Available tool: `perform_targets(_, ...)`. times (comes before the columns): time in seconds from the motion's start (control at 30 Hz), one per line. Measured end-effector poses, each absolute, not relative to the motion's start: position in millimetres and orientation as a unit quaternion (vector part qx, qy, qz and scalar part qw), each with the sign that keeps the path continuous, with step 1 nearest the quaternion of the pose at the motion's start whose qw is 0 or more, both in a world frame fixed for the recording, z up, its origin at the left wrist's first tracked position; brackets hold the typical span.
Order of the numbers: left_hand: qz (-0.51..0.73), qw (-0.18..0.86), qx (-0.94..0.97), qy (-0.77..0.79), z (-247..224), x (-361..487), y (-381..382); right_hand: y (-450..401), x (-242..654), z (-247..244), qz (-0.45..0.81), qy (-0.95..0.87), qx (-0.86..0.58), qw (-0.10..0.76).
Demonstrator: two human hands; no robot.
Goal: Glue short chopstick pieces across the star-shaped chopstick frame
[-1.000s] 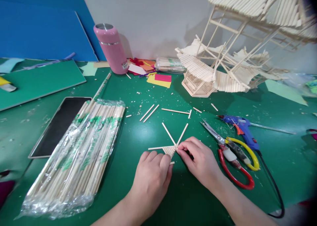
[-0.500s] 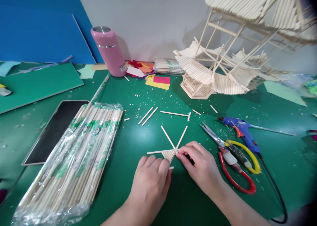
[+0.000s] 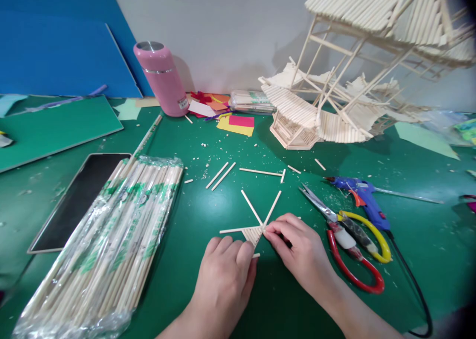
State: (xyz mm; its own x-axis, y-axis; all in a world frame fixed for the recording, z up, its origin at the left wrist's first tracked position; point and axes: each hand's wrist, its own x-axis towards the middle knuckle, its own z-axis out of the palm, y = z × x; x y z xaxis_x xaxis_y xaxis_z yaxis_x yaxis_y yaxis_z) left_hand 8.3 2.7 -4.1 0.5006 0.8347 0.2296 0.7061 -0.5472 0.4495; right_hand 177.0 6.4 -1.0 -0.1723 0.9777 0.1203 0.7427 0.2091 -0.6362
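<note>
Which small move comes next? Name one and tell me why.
Probably a light press with the right hand at the hub of the stick frame: its fingertips are at that joint, and the left hand, beside the slatted wedge, seems well placed to steady the piece.

On one pale wooden stick frame [image 3: 253, 235], one left grip [image 3: 225, 274] and one right grip [image 3: 299, 242] are counted. Right of the grips, one pair of red-and-yellow-handled scissors [image 3: 342, 236] and one blue glue gun [image 3: 366, 198] are seen; beyond, one pink cylindrical flask [image 3: 162, 81] and two parallel wooden sticks [image 3: 223, 176].
</note>
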Motion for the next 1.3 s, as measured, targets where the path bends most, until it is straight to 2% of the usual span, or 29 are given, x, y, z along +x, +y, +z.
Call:
perform_targets(0.37,0.209,0.154,0.854,0.451,-3.7,7.9,2.6,7.1,176.2,2.6,0.211,-0.748,-0.588,0.223)
perform_targets(0.57,0.199,0.161,0.852,0.457,-3.9,7.8,3.4,11.6,180.2,4.7,0.212,-0.719,-0.605,0.268)
perform_targets(0.93,0.180,0.157,0.854,0.461,-0.7,7.5,3.2,13.0,193.0,7.9,0.173,-0.701,-0.622,0.302)
perform_targets(1.17,0.205,0.155,0.849,0.462,1.5,8.2,4.0,8.3,198.3,14.0,0.207,-0.677,-0.620,0.338)
perform_targets(1.3,0.247,0.152,0.840,0.458,5.8,7.7,4.4,0.5,194.1,19.0,0.272,-0.658,-0.608,0.353)
